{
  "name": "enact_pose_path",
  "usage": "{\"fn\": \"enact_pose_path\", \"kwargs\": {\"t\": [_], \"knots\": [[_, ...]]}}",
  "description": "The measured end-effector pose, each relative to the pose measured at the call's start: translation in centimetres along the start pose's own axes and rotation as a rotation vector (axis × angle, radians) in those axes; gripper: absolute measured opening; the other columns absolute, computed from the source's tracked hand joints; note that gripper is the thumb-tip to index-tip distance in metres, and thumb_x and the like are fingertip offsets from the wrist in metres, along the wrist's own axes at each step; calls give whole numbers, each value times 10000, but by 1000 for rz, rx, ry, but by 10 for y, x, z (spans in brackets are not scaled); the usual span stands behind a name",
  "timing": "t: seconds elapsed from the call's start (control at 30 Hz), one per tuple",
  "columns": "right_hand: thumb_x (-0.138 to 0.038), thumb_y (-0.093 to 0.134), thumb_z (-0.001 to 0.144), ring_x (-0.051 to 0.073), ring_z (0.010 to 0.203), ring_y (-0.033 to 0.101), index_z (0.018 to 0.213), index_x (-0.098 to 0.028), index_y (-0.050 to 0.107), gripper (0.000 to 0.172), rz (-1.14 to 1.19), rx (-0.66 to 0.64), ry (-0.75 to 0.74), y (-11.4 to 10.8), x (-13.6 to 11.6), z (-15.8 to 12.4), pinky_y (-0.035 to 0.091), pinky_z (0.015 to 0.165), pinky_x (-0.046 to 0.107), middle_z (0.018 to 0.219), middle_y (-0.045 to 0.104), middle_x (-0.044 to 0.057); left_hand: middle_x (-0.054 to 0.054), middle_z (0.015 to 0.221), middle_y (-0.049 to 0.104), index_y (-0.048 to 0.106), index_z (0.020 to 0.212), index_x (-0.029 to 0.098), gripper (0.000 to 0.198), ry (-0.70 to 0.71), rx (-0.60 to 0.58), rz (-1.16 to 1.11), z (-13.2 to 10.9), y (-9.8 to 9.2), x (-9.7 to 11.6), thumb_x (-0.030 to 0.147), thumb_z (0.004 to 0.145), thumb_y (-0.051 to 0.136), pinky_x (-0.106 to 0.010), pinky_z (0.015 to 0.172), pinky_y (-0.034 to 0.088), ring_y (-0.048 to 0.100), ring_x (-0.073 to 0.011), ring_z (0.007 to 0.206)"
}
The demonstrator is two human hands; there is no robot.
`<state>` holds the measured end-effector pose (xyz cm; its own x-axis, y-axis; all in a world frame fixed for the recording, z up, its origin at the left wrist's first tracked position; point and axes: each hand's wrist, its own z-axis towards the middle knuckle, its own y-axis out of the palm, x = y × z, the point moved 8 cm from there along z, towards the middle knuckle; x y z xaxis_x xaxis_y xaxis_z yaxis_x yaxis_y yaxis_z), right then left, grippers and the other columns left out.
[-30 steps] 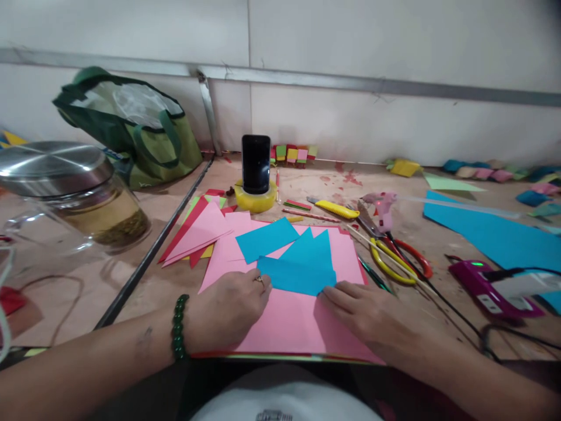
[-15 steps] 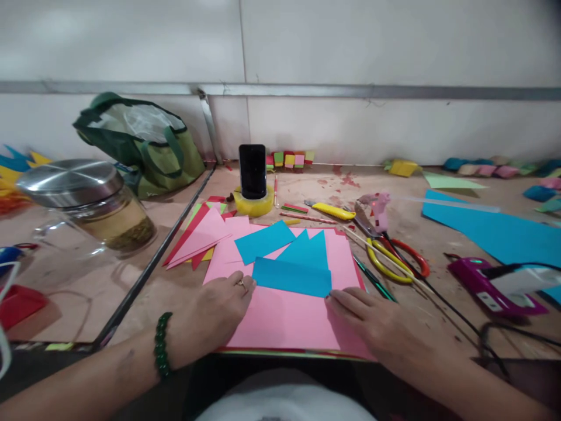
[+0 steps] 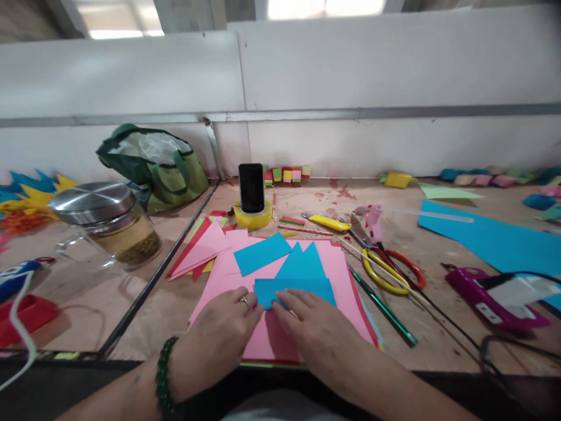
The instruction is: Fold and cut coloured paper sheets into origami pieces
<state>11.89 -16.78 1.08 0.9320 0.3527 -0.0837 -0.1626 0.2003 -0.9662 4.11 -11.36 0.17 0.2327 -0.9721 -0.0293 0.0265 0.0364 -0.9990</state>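
A folded blue paper strip lies across a stack of pink paper. My left hand is closed at the strip's lower left corner, thumb and fingertips on its edge. Beside it, my right hand presses its fingers together along the strip's near edge and covers part of it. Just beyond, two blue paper points stick out from behind the strip. Another blue rectangle rests slanted on the pink stack. Pink paper triangles overlap red ones at the stack's left.
Scissors, a yellow utility knife, a green pen and a pink glue gun lie to the right, near a purple power strip. A phone stands on tape. Left are a glass jar and green bag.
My right hand has moved left from the strip's right end to near its left corner, close to my left hand. The view has tilted up slightly.
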Motion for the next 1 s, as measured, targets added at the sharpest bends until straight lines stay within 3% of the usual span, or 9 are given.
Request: {"fn": "enact_pose_path", "kwargs": {"t": [0.1,0.2,0.33,0.5,0.63,0.73,0.8,0.87,1.0], "knots": [[-86,575,816,259,1039,591,1180,-83,593,364,77,-80,44,22,-2,4,525,879,405,1149,659,131,-137,1104,638,572,1202,112,353,-49,86,-52,-2,-1,9,171,864,491,-442,880,485,561,-284,989],[-80,584,822,237,992,598,1137,-115,615,318,108,-76,72,27,7,-7,535,851,374,1084,673,107,-136,1086,651,575,1217,124,409,-137,140,-96,-6,6,11,345,873,544,-455,856,483,572,-294,951],[-29,544,811,231,927,609,1078,-127,638,300,51,0,135,19,29,-37,555,787,352,1035,683,98,-110,1035,662,575,1219,159,406,-186,233,-107,-15,10,10,375,875,558,-437,825,469,578,-278,911],[-16,397,854,231,930,633,1076,-134,640,350,-82,213,192,-5,49,-77,555,797,356,1029,701,99,-62,935,664,618,1123,160,274,-189,344,-21,-28,3,5,292,900,529,-442,897,405,581,-240,861],[-129,393,923,177,908,653,1037,-206,634,277,-3,250,287,-17,65,-99,544,759,275,1008,702,57,-73,861,648,666,961,162,226,-216,305,-26,-24,-4,-4,251,921,463,-462,821,423,576,-249,804],[-327,436,941,206,869,664,993,-228,622,217,-95,319,515,-28,90,-123,535,701,315,980,692,60,-98,920,644,665,795,174,257,-233,280,-81,-6,-15,-8,294,924,477,-450,773,443,574,-268,850],[-464,433,913,257,817,668,990,-210,615,322,-214,322,739,-31,110,-144,517,641,371,944,691,86,-122,1024,638,677,925,173,229,-229,273,-95,12,-21,-7,343,907,525,-451,800,454,569,-290,932],[-527,405,883,278,741,665,935,-205,621,391,-231,236,896,-26,123,-159,494,581,385,862,691,93,-153,1161,604,624,1147,160,353,-242,211,-112,32,-18,-6,386,882,571,-471,871,450,543,-318,1045],[-499,356,857,276,732,669,788,-248,615,367,-99,131,995,-18,128,-174,479,546,366,784,686,74,-173,1245,561,489,1341,138,601,-292,33,-210,59,3,-7,430,835,630,-492,928,435,522,-338,1107]]}}
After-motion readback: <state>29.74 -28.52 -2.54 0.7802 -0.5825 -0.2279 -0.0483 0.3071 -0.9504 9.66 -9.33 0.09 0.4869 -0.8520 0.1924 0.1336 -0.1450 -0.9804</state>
